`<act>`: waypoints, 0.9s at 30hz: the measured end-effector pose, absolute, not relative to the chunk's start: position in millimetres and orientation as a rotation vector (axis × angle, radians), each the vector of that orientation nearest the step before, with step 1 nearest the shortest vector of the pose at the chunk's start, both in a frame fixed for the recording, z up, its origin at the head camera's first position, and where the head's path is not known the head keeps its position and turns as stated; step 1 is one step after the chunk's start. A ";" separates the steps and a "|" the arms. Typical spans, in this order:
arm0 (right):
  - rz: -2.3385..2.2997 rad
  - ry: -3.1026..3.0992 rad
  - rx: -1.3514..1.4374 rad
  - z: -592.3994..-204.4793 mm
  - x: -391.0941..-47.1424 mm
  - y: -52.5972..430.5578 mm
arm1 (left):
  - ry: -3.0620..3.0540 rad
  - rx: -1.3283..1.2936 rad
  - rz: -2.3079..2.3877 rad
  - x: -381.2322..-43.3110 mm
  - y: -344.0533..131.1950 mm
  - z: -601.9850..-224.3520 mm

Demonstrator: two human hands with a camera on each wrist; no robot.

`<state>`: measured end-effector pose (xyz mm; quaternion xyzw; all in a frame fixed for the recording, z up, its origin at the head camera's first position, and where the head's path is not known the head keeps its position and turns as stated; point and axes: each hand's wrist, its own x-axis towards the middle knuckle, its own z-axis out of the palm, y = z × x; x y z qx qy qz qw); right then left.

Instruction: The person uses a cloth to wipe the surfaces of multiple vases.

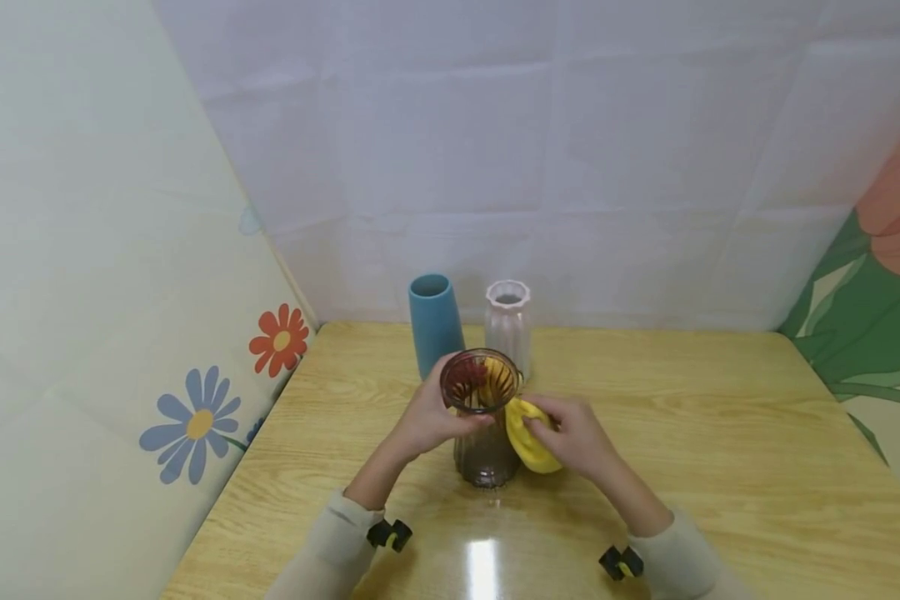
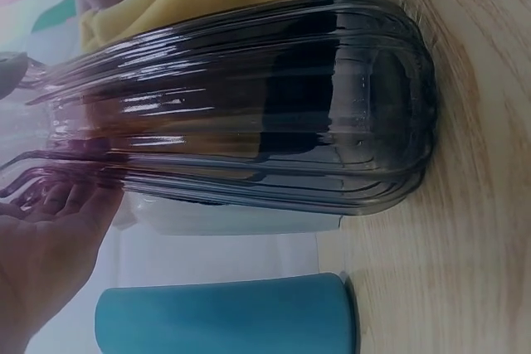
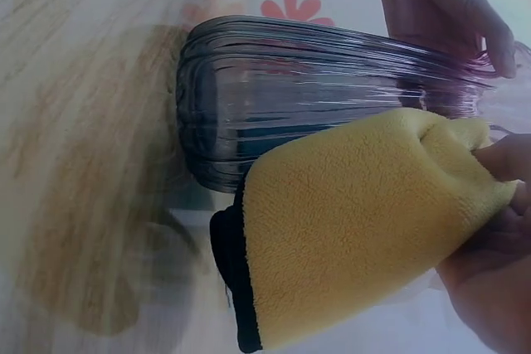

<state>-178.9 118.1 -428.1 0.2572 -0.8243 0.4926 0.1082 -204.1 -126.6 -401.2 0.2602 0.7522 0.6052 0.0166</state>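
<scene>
A ribbed, dark tinted glass vase (image 1: pixel 487 450) with a flared rim stands upright in front of the person. Round its neck the left hand (image 1: pixel 437 412) grips, thumb on the near side; in the left wrist view its fingers (image 2: pixel 75 205) show behind the glass. The right hand (image 1: pixel 573 433) pinches a yellow cloth (image 1: pixel 532 442) at the vase's right side. A dark edging runs along the cloth (image 3: pixel 348 230) in the right wrist view, where it overlaps part of the vase (image 3: pixel 290 89).
Behind the glass vase stand a blue vase (image 1: pixel 435 325) and a white fluted vase (image 1: pixel 508 329). The wooden table (image 1: pixel 720 433) meets a pale wall covering at the back. Floral sheets hang at both sides.
</scene>
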 end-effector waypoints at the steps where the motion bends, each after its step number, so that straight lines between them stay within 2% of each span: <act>1: 1.435 -2.430 0.755 -429.2 -178.2 118.2 | 2.325 0.811 1.884 -204.6 -126.9 -401.1; 27: 1.299 -2.618 0.770 -445.4 -166.0 119.2 | 2.188 0.920 1.791 -221.1 -138.0 -397.8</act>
